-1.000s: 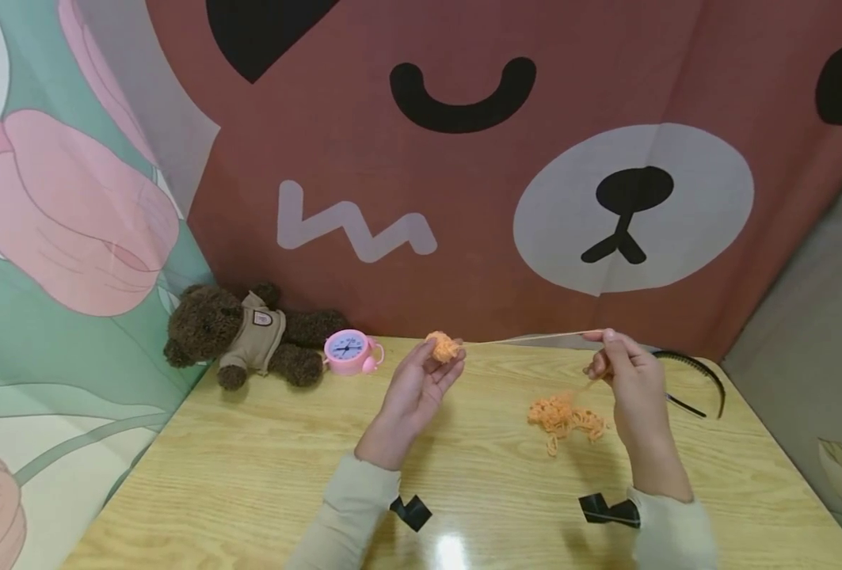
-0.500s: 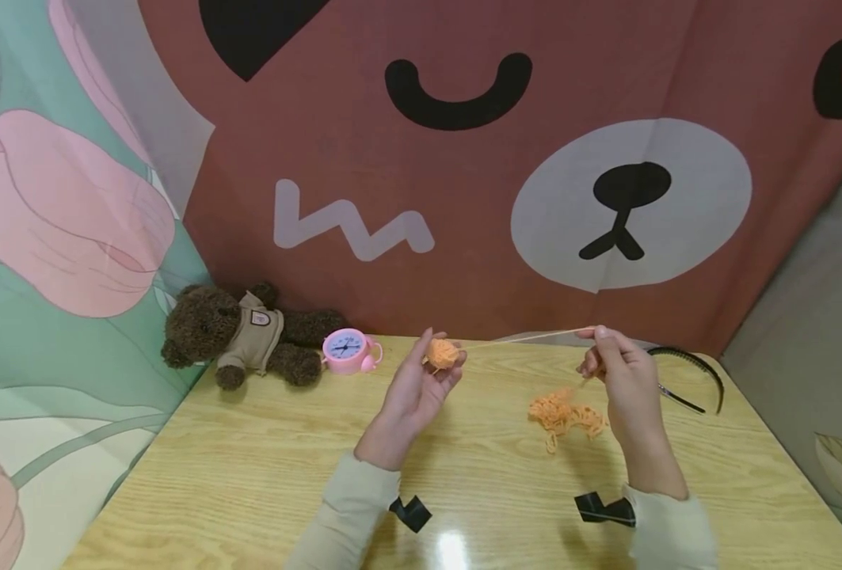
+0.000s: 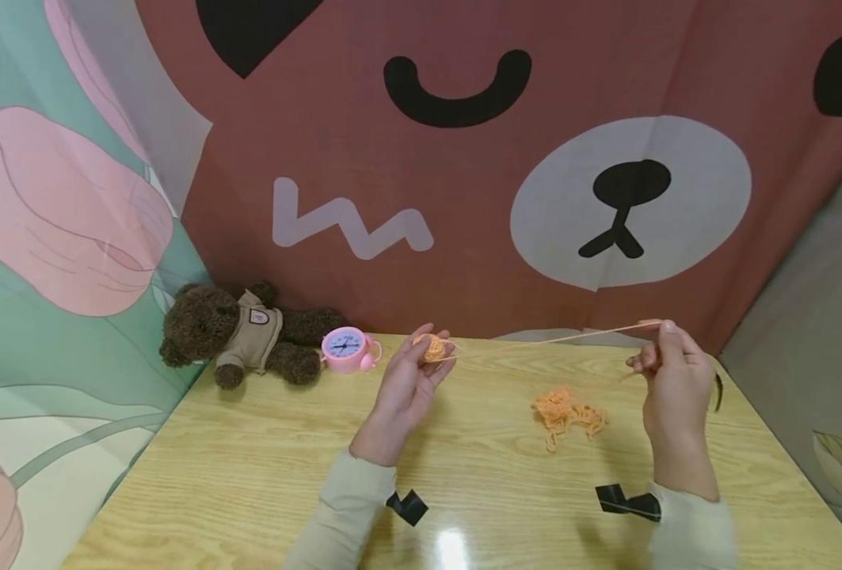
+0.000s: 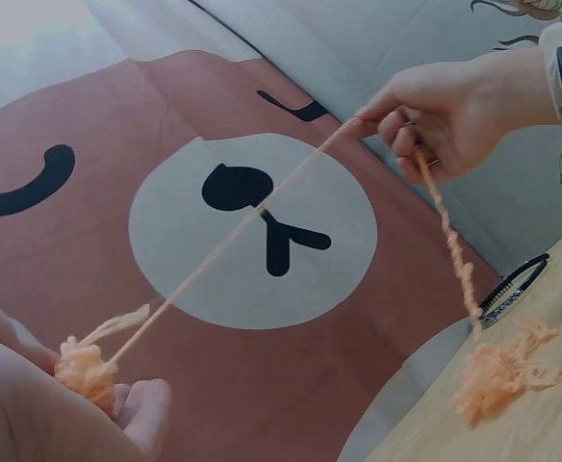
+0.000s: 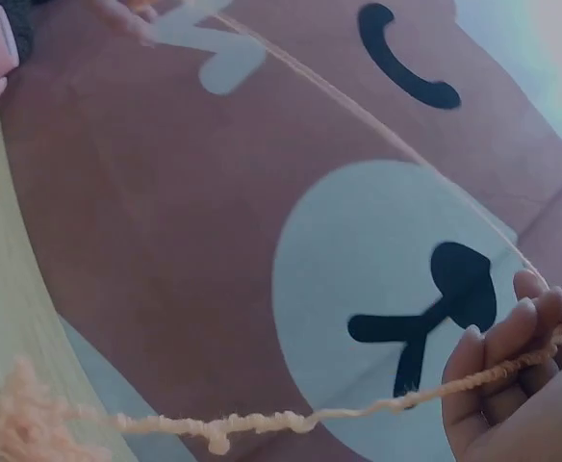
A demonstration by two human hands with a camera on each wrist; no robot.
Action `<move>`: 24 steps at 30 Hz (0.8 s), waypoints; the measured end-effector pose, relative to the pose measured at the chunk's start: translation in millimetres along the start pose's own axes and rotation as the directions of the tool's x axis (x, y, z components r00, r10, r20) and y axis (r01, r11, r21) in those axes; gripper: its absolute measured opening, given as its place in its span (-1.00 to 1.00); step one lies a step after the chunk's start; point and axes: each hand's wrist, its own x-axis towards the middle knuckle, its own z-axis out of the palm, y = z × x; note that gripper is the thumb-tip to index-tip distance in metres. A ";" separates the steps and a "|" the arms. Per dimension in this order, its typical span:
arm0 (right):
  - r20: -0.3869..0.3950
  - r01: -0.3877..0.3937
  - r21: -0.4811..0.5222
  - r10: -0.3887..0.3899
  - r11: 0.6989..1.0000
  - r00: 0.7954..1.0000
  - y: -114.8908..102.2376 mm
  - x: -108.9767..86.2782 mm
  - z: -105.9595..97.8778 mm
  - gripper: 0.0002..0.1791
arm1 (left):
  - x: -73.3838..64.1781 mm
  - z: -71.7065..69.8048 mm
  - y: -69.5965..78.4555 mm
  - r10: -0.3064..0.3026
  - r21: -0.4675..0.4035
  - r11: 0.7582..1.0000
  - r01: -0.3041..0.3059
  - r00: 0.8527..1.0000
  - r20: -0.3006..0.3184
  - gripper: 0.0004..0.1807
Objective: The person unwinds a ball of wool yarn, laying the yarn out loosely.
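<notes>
My left hand [image 3: 409, 380] holds a small ball of orange yarn [image 4: 87, 373] between thumb and fingers, above the table. From that ball a taut strand [image 4: 233, 237] runs up to my right hand [image 3: 680, 388], which pinches it at the fingertips. Past the right hand's curled fingers, the crinkled yarn [image 5: 262, 422] slopes down to a loose orange heap [image 3: 566, 413] on the table between the two hands. In the left wrist view, a short loop of yarn [image 4: 117, 324] sticks out from the ball.
A brown teddy bear [image 3: 260, 336] lies at the table's back left, a pink alarm clock [image 3: 345, 348] beside its legs. At the back right a black headband [image 4: 514, 289] is partly hidden behind my right hand in the head view. A curtain printed with a bear face [image 3: 463, 198] hangs behind.
My right hand first shifts slightly left, then moves right, drawing the strand out longer. The ball turns in my left hand, which moves slightly left. The heap stays about where it was.
</notes>
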 end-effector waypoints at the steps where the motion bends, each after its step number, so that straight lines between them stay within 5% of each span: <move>1: -0.018 0.005 0.023 -0.004 1.000 1.000 -1.6 1.2 -1.9 -0.63 | 1.0 -0.7 0.5 0.012 -0.009 1.000 -0.012 1.000 -0.015 -0.55; 9: -0.124 0.019 0.258 0.014 0.966 0.992 -7.5 11.6 -17.7 -0.62 | 7.3 -2.6 5.1 0.069 -0.145 0.985 -0.089 0.988 -0.136 -0.65; 14: -0.178 0.035 0.390 0.038 0.920 0.983 -11.7 18.1 -29.9 -0.67 | 8.0 -4.4 8.8 0.073 -0.155 0.983 -0.097 0.986 -0.150 -0.57; 24: -0.360 0.103 0.496 0.096 0.862 0.928 -20.9 29.2 -61.2 -0.73 | 11.8 -13.8 19.2 0.137 -0.235 0.950 -0.204 0.952 -0.273 -0.68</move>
